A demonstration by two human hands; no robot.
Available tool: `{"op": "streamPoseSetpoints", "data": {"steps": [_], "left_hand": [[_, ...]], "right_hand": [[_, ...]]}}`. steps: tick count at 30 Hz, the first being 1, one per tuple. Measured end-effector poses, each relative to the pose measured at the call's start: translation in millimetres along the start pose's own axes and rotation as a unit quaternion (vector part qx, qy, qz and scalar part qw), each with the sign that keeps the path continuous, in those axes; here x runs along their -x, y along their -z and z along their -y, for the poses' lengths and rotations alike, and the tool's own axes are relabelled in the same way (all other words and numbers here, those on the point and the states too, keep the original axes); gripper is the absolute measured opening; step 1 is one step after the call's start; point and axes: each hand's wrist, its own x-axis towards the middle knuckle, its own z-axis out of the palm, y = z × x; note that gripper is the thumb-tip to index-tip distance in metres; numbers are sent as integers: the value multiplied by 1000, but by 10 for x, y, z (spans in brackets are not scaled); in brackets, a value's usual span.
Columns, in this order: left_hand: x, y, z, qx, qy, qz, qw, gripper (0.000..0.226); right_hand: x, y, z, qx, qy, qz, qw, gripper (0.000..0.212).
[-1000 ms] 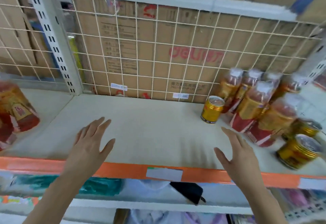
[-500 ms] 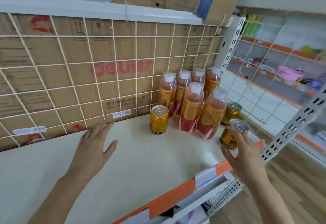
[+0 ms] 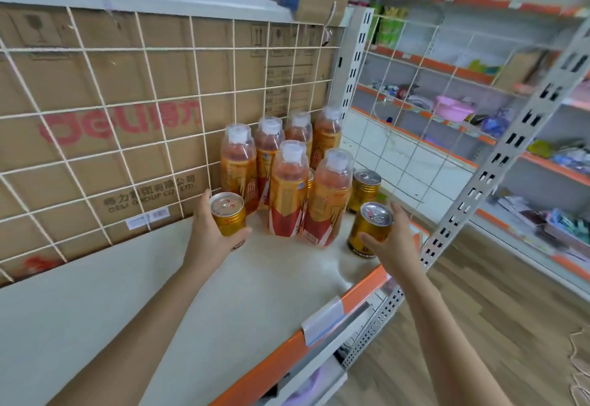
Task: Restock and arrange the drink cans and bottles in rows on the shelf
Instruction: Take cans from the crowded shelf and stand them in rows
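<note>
On the shelf (image 3: 127,294) by full bottles (image 3: 289,191), left hand (image 3: 207,233) grips left can (image 3: 228,217), right hand (image 3: 392,242) seemingly clasps right can (image 3: 372,226).

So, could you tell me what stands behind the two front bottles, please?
Four more bottles in a row along the back. Part of a gold can shows between the front bottles; whatever else stands low behind them is covered.

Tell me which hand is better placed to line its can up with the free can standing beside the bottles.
Right. The right hand grips the right can, just in front of the free can; the left hand grips the left can, with the bottles between.
</note>
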Motion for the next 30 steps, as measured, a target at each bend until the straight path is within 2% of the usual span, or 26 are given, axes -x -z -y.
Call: {"op": "streamPoseSetpoints", "data": {"steps": [3,7,14,19,24,30], "left_hand": [[-84,-137,21,46,44,-57,996,87],[-107,-189,69,74,62,-90,991,69],[168,-167,-25,57,67,-137,987,70],[694,19,-40,66,73,-175,980,66],[1418,383,-53,58,61,-255,963,66],[2389,876,-78,-14,85,-372,924,66]], "right_hand": [[-124,-81,-55,-60,4,-5,998,77],[-170,-109,-199,-133,-3,20,991,61],[-261,13,-380,-173,39,91,980,58],[-201,90,-374,-205,112,117,965,57],[-77,36,-158,-226,193,195,935,57],[238,-255,261,-243,258,309,883,61]]}}
